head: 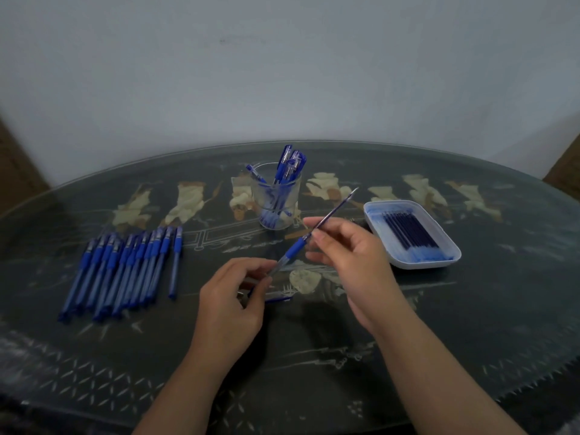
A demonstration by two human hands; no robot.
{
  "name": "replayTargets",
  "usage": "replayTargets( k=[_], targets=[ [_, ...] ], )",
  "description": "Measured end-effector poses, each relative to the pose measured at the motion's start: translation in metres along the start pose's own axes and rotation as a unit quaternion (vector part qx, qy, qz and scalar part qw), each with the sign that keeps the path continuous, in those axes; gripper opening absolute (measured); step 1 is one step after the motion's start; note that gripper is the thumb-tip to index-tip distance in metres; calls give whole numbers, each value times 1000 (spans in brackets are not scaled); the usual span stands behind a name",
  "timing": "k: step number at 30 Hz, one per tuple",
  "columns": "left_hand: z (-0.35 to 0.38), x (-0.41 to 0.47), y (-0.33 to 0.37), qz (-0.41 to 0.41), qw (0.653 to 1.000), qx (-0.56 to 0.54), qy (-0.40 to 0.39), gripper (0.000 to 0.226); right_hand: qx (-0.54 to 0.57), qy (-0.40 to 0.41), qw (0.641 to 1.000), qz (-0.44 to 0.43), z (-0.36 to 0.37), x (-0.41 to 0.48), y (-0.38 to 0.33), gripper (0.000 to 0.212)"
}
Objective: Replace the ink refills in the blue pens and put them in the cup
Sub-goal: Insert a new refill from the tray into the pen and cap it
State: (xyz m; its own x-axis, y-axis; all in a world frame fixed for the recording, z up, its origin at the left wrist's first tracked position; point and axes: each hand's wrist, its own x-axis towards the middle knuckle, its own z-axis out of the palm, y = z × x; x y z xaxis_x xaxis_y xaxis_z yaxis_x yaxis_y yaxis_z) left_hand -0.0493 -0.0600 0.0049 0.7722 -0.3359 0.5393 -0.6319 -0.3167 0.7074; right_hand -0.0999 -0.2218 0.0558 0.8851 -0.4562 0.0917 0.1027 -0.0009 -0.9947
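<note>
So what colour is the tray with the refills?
White. The tray shows best in the head view, with dark blue refills lying in it.

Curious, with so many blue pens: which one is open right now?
The held one: left hand holds its barrel, right hand pinches the refill jutting out. Pens in the row and cup look whole.

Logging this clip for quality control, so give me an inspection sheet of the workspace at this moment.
Surface: dark patterned table under glass.
Job's things: glass cup holding blue pens; row of pens on the left; white tray of refills on the right.
Clutter: small blue piece by the left hand, perhaps a cap.
Grips: left-hand grip holds the pen barrel; right-hand grip pinches the refill sticking out of it.
Cables: nothing seen.
Surroundings: plain wall behind.
</note>
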Motion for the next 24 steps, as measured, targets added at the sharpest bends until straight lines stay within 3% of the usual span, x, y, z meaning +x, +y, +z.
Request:
replayTargets(
  k=[9, 12, 15, 18, 24],
  targets=[
    [-3, 0, -3, -93, 993, -57, 41, 42, -28, -75, 997, 8, 12, -5, 5, 28],
    [-7, 2, -5, -129, 985, -85, 83, 38, -117, -87, 989, -22, 14, -5, 16, 25],
    [-12, 5, -7, -186, 960, -125, 169, 35, -292, -96, 946, -102, 25, -5, 37, 25],
    [-15, 7, -8, -209, 937, -139, 241, 35, -427, -105, 875, -204, 41, -8, 58, 31],
    [-14, 5, -6, -213, 942, -123, 230, 37, -523, -80, 789, -313, 62, -15, 75, 32]
  ],
)
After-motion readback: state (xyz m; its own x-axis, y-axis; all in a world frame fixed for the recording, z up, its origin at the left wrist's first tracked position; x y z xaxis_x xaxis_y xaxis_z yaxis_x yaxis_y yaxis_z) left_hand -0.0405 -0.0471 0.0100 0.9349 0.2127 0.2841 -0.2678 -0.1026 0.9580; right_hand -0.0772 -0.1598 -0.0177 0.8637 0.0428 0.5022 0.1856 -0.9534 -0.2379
